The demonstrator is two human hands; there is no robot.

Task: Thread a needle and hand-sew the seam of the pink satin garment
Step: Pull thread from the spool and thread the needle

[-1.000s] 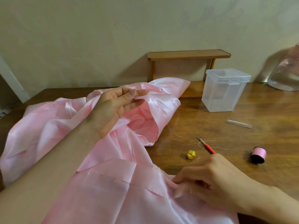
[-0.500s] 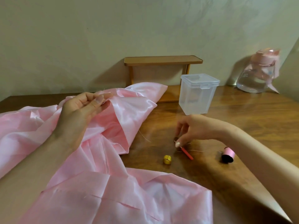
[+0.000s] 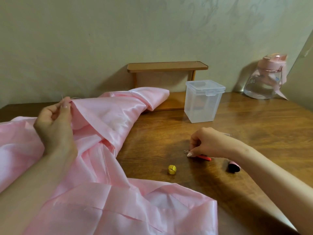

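The pink satin garment [image 3: 108, 129] is spread over the left and front of the wooden table [image 3: 254, 133]. My left hand [image 3: 54, 126] pinches the garment's folded edge at the far left, where a fine thread end sticks up. My right hand [image 3: 205, 143] reaches down to the table and pinches the metal end of a red-handled tool [image 3: 204, 156] lying there. A pink thread spool [image 3: 233, 167] lies on its side just right of that tool. A small yellow ring-shaped thimble [image 3: 172, 169] sits in front of my right hand.
A clear plastic lidded box [image 3: 203, 102] stands behind my right hand. A low wooden shelf [image 3: 167, 67] is against the wall, with part of the garment lying on it. A clear bottle with a pink lid [image 3: 264, 82] stands at the back right.
My right hand left the garment's front edge and moved back to the red-handled tool. My left hand drew the folded edge further left. The view shifted rightward.
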